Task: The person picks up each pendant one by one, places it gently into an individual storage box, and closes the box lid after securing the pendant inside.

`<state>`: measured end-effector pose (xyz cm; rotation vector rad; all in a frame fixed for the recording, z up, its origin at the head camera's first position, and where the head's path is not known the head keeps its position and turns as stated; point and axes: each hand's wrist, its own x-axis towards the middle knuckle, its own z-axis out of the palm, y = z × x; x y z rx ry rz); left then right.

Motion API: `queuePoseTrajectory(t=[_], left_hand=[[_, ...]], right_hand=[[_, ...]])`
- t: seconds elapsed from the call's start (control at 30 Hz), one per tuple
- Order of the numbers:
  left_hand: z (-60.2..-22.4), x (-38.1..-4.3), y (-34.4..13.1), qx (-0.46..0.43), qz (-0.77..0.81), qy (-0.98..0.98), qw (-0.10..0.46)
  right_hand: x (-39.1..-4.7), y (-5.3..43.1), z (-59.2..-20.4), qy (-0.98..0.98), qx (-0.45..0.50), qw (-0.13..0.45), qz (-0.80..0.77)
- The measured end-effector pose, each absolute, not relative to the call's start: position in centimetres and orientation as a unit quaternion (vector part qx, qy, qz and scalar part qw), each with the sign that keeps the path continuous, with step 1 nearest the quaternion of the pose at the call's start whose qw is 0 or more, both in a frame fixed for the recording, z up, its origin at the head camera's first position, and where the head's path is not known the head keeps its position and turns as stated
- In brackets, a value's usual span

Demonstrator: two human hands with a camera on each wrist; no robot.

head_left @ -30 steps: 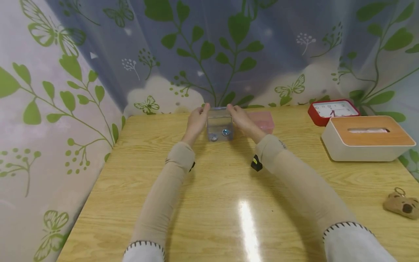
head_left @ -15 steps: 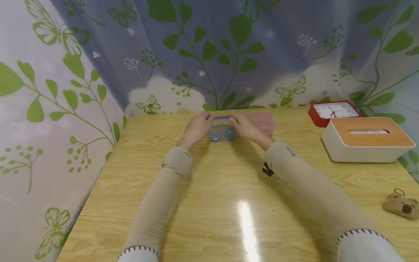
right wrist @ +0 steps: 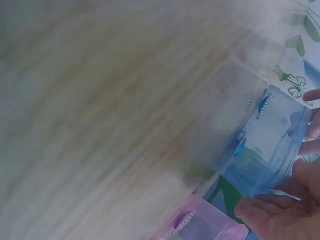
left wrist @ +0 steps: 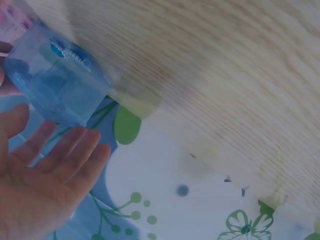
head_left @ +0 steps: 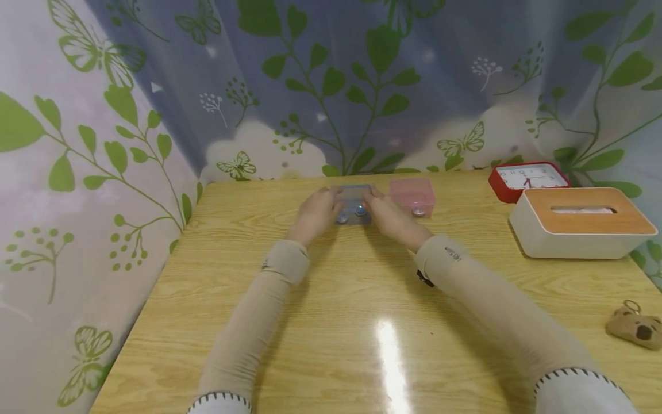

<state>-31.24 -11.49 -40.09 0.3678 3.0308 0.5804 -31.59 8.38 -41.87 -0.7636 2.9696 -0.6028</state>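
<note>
A small see-through blue box [head_left: 354, 195] with its lid down stands near the far edge of the table. Two round shiny studs show on its front, one with a blue gem. My left hand [head_left: 314, 214] is at the box's left side with fingers loosely extended; in the left wrist view a narrow gap seems to part the left fingertips [left wrist: 95, 137] from the box. On the other side, my right hand [head_left: 392, 217] is held close, its relaxed fingers [right wrist: 260, 210] at the box's edge. Whether they touch it is hard to tell.
A similar see-through pink box [head_left: 412, 192] stands just right of the blue one. Further right are a red-framed clock [head_left: 532, 176] and a white tissue box [head_left: 574, 241] with a wooden top. A brown bear keychain [head_left: 635, 326] lies near the right edge. Patterned curtain [head_left: 289, 132] hangs behind.
The blue box's lid, raised and held by both hands a second ago, has come down. Both hands have lowered and loosened toward the box's sides, showing more of the pink box.
</note>
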Motion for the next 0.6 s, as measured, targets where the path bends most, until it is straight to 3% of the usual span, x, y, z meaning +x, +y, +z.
queuePoseTrajectory(t=[0.3, 0.6], left_hand=[[-41.0, -31.1, -10.7, 0.106, 0.128, 0.986, -0.012], [-41.7, -30.5, -9.7, 0.091, 0.108, 0.990, -0.018]], right_hand=[[-31.5, 7.9, -42.1, 0.963, -0.195, 0.033, -0.185], [-31.4, 8.3, -42.7, 0.952, -0.218, 0.043, -0.211]])
